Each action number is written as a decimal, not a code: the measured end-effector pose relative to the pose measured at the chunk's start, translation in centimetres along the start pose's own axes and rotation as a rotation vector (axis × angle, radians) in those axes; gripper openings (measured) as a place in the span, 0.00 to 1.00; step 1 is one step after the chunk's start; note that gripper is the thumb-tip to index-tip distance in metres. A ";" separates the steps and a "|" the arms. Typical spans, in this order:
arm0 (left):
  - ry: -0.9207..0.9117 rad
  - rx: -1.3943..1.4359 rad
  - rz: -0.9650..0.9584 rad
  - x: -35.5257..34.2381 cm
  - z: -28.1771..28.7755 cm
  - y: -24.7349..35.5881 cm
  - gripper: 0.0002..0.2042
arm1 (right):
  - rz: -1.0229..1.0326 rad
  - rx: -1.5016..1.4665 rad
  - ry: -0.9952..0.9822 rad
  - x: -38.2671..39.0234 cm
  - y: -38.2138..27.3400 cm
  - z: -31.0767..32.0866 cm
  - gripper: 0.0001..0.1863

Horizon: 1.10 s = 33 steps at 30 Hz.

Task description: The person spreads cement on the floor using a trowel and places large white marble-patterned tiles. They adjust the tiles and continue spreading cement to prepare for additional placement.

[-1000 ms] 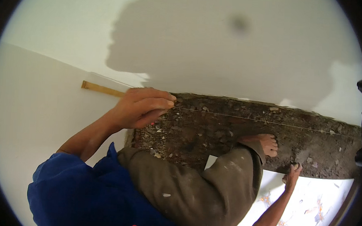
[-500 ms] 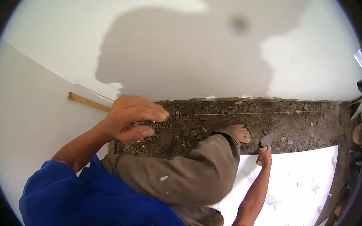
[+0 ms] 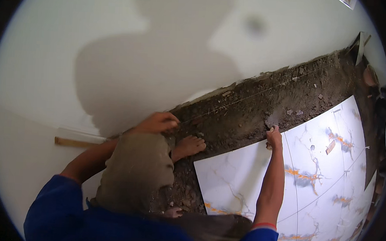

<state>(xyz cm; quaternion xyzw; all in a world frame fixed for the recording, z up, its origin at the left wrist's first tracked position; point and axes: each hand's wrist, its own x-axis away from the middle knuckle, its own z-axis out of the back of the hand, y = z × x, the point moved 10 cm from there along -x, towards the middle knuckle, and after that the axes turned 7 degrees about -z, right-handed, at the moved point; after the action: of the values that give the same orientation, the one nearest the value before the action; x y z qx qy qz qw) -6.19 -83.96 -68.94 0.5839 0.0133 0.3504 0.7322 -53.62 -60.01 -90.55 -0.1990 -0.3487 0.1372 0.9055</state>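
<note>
My right hand (image 3: 274,135) grips a trowel (image 3: 272,120) by its handle, its blade down on the dark rubble strip at the edge of the white veined tiles (image 3: 303,178). My left hand (image 3: 160,123) is low by the wall, fingers curled near a thin string (image 3: 229,103) stretched along the strip; whether it holds the string is unclear. My bare foot (image 3: 189,145) rests on the rubble below that hand, and my knee hides part of the left forearm.
The white wall (image 3: 53,34) borders the rubble strip (image 3: 312,87). A wooden strip (image 3: 74,142) is at the left corner. Upright pale boards (image 3: 360,48) and dark objects (image 3: 384,100) crowd the right end.
My left hand has lowered toward the rubble, its fingers curling after being spread. The view has swung right, showing more tiles. My right hand stays on the trowel at the tiles' edge.
</note>
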 end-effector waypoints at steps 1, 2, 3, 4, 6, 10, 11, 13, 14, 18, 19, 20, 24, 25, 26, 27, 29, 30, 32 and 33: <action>-0.037 -0.112 -0.076 -3.3 -1.9 -1.3 0.15 | 0.039 0.046 0.050 0.3 -0.4 0.4 0.30; -0.062 -0.238 -0.088 -6.4 -4.0 -3.2 0.15 | 0.062 0.121 0.078 0.5 -0.7 0.5 0.30; -0.045 -0.406 -0.238 -9.6 -5.7 -3.4 0.16 | 0.053 0.068 0.069 0.8 -0.6 0.5 0.30; -0.049 -0.580 -0.276 -12.6 -7.3 -4.4 0.18 | 0.034 0.038 0.048 0.9 -0.5 0.3 0.30; 0.066 -0.711 -0.445 -17.7 -8.8 -4.3 0.23 | 0.048 0.026 0.065 1.4 -0.6 0.5 0.30; 0.057 -0.827 -0.376 -24.0 -9.1 -6.8 0.27 | 0.054 -0.028 0.055 2.3 -0.6 0.7 0.28; 0.014 -0.819 -0.397 -24.5 -8.9 -7.1 0.28 | 0.050 -0.037 0.041 2.4 -0.6 0.7 0.27; -0.042 -0.852 -0.448 -24.5 -8.8 -7.8 0.28 | 0.029 -0.075 0.007 2.5 -0.4 0.4 0.27; -0.019 -0.823 -0.485 -24.3 -8.5 -7.8 0.27 | 0.028 -0.056 0.016 2.5 -0.3 0.5 0.27; 0.035 -0.796 -0.533 -23.8 -8.2 -8.0 0.21 | 0.004 -0.047 0.029 2.5 0.1 0.4 0.30; 0.059 -0.791 -0.564 -23.8 -8.4 -7.5 0.19 | 0.033 -0.012 0.056 2.6 -0.2 0.5 0.31; 0.047 -0.827 -0.547 -24.1 -8.7 -7.6 0.17 | 0.007 0.032 0.001 2.4 0.0 -0.2 0.33; 0.121 -0.925 -0.460 -23.1 -7.6 -6.6 0.17 | -0.099 -0.074 0.004 2.8 0.7 -0.2 0.31; 0.135 -0.921 -0.492 -22.7 -7.4 -5.7 0.16 | -0.082 -0.049 0.018 3.0 0.3 0.1 0.30; 0.144 -0.923 -0.456 -22.6 -7.0 -5.5 0.15 | -0.055 -0.049 0.010 3.3 -0.1 0.1 0.29; 0.165 -0.874 -0.461 -22.3 -6.8 -4.8 0.15 | -0.048 -0.025 0.028 3.6 -0.4 0.4 0.29; 0.198 -0.757 -0.396 -21.7 -6.0 -4.2 0.15 | -0.052 -0.029 0.020 4.0 -0.7 0.6 0.29; 0.235 -0.719 -0.388 -21.2 -5.6 -3.6 0.16 | -0.078 -0.051 -0.004 4.1 -0.6 0.4 0.29; 0.311 -0.614 -0.352 -19.8 -5.1 -2.8 0.17 | -0.081 -0.058 -0.013 4.2 -0.7 0.5 0.29; 0.320 -0.561 -0.353 -19.2 -5.1 -2.5 0.17 | -0.060 -0.042 0.004 4.2 -0.9 0.6 0.29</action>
<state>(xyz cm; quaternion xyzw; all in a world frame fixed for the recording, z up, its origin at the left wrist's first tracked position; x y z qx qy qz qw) -21.62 -89.97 -80.16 0.2868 0.1315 0.2957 0.9016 -50.95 -59.03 -87.29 -0.2076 -0.3554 0.1023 0.9056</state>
